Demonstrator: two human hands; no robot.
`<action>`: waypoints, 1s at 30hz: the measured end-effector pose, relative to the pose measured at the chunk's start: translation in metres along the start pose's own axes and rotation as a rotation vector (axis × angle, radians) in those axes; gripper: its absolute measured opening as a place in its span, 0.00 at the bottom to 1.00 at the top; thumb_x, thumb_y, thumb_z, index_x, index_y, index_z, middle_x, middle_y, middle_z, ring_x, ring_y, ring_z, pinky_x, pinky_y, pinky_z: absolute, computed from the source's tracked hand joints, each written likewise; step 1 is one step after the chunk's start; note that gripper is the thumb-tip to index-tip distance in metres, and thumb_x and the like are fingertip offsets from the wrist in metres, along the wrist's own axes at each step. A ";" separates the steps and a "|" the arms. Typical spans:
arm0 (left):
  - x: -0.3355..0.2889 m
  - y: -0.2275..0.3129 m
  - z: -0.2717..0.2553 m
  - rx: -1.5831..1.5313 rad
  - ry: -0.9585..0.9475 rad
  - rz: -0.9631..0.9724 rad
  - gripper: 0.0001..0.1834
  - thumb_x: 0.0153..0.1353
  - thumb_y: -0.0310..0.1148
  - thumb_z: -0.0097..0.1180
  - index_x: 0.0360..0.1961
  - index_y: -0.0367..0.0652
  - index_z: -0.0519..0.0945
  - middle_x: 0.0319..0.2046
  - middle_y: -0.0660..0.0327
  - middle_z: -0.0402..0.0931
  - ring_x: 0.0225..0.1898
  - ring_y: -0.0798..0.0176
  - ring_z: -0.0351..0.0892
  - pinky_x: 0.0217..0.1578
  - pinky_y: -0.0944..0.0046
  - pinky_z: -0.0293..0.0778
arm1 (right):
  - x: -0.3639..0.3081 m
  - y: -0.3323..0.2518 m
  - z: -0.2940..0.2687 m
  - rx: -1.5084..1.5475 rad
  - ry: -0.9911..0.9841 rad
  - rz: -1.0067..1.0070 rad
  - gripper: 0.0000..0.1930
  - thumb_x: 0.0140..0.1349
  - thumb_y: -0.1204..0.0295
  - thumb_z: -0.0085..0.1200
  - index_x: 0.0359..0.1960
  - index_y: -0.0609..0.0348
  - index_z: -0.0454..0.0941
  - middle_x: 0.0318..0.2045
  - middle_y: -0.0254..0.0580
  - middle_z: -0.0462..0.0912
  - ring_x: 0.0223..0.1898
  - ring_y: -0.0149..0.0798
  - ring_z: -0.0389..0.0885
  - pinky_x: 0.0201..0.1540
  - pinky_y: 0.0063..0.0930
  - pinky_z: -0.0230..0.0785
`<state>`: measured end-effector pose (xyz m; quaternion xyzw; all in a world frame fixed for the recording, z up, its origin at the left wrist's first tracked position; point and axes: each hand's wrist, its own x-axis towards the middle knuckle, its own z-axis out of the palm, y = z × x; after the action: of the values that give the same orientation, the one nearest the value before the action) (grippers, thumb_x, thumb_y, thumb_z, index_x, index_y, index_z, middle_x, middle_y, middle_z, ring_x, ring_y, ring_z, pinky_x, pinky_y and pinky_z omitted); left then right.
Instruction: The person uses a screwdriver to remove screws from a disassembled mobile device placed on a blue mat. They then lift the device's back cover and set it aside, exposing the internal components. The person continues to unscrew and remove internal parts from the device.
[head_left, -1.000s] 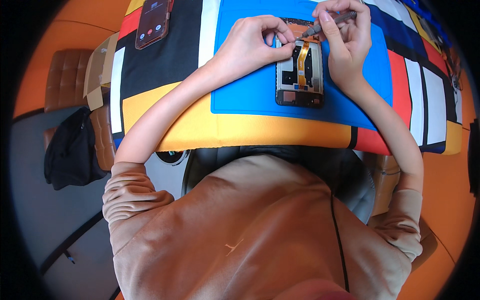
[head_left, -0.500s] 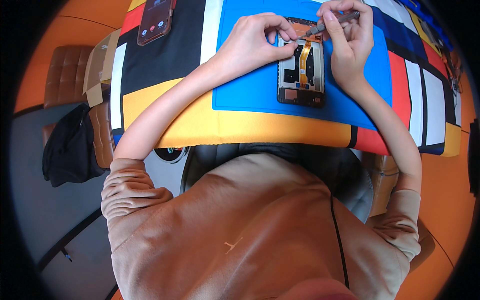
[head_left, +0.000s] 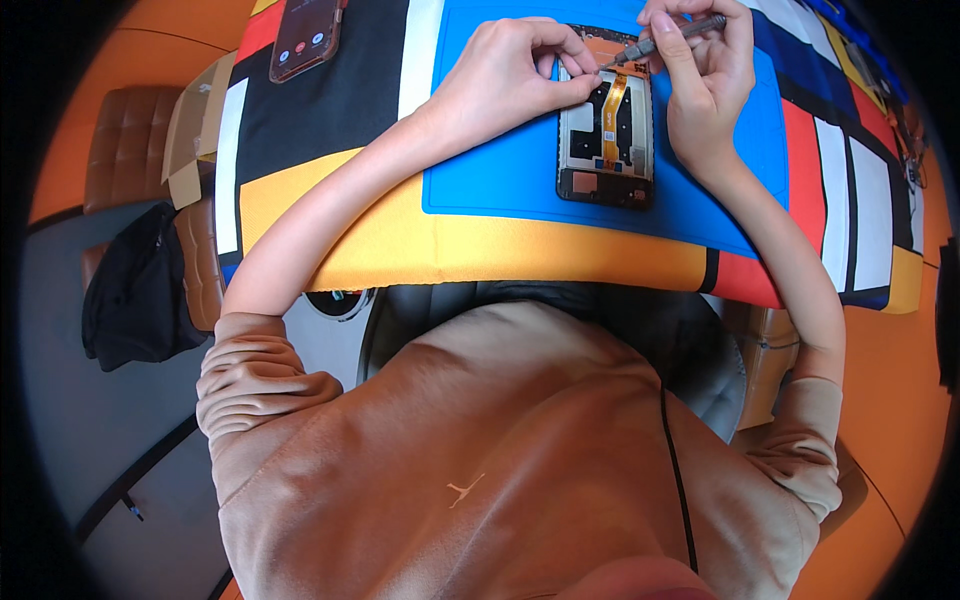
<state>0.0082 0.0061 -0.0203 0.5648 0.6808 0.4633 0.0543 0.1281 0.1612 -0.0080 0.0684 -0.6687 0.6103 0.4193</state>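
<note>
An opened smartphone lies on a blue work mat, its back off and its inside showing. A gold ribbon cable runs down its middle. My left hand reaches over the phone's upper left, thumb and fingertips pinched together; anything between them is too small to make out. In my right hand is a slim grey screwdriver, held slanting like a pen. Its tip points down to the left, close by my left fingertips over the upper part of the phone.
Another phone with a lit screen lies at the far left of the colour-blocked tablecloth. Left of the table are a cardboard box and a brown padded chair with black cloth on it. Cables lie at the far right.
My left thumb and fingertips have come closer together beside the screwdriver tip. The right hand has shifted slightly to the right, still with the screwdriver. The whole view has moved a little.
</note>
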 end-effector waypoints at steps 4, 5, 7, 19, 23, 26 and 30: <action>-0.001 0.000 -0.001 0.008 -0.011 -0.023 0.08 0.58 0.32 0.70 0.36 0.40 0.90 0.25 0.62 0.82 0.24 0.73 0.74 0.29 0.71 0.72 | 0.000 -0.001 0.000 -0.023 -0.013 0.001 0.09 0.72 0.83 0.48 0.48 0.57 0.64 0.38 0.37 0.73 0.36 0.24 0.72 0.40 0.18 0.66; -0.001 0.001 -0.002 0.004 -0.010 -0.021 0.08 0.58 0.32 0.70 0.36 0.40 0.90 0.24 0.62 0.82 0.24 0.73 0.74 0.29 0.71 0.72 | 0.000 -0.001 0.000 -0.021 -0.013 0.009 0.09 0.72 0.83 0.48 0.48 0.57 0.64 0.38 0.37 0.73 0.36 0.24 0.72 0.40 0.18 0.66; -0.001 0.003 -0.002 -0.001 -0.009 -0.025 0.08 0.58 0.32 0.70 0.36 0.40 0.90 0.24 0.62 0.82 0.24 0.73 0.74 0.29 0.71 0.73 | 0.000 -0.001 0.000 -0.012 -0.006 0.023 0.09 0.72 0.83 0.48 0.48 0.57 0.64 0.38 0.36 0.73 0.36 0.24 0.72 0.41 0.18 0.66; 0.000 0.003 -0.010 0.023 0.031 0.013 0.14 0.56 0.32 0.66 0.44 0.42 0.88 0.35 0.62 0.82 0.34 0.69 0.77 0.39 0.69 0.76 | 0.007 -0.003 -0.002 -0.067 0.070 -0.040 0.09 0.72 0.81 0.50 0.48 0.57 0.65 0.38 0.36 0.74 0.39 0.25 0.74 0.43 0.19 0.68; 0.006 -0.003 -0.029 0.114 -0.096 0.078 0.24 0.53 0.29 0.60 0.55 0.47 0.83 0.54 0.56 0.77 0.55 0.54 0.77 0.57 0.56 0.75 | 0.022 -0.009 -0.020 -0.164 0.221 0.065 0.06 0.74 0.75 0.51 0.47 0.58 0.68 0.32 0.33 0.75 0.28 0.21 0.71 0.29 0.15 0.64; 0.011 -0.003 -0.049 0.292 -0.302 0.185 0.39 0.51 0.31 0.62 0.69 0.55 0.72 0.71 0.54 0.63 0.75 0.44 0.56 0.73 0.41 0.58 | 0.038 0.000 -0.034 -0.154 0.340 0.058 0.07 0.73 0.72 0.54 0.46 0.56 0.70 0.30 0.29 0.75 0.25 0.20 0.70 0.26 0.15 0.61; 0.033 0.012 -0.061 0.399 -0.622 0.295 0.55 0.50 0.39 0.74 0.79 0.63 0.58 0.79 0.56 0.50 0.81 0.42 0.39 0.76 0.33 0.44 | 0.049 0.020 -0.054 -0.140 0.408 0.034 0.07 0.73 0.71 0.54 0.45 0.54 0.69 0.30 0.30 0.78 0.26 0.20 0.73 0.26 0.15 0.62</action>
<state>-0.0316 -0.0026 0.0370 0.7694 0.6199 0.1317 0.0799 0.1107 0.2343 0.0025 -0.0971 -0.6115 0.5706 0.5395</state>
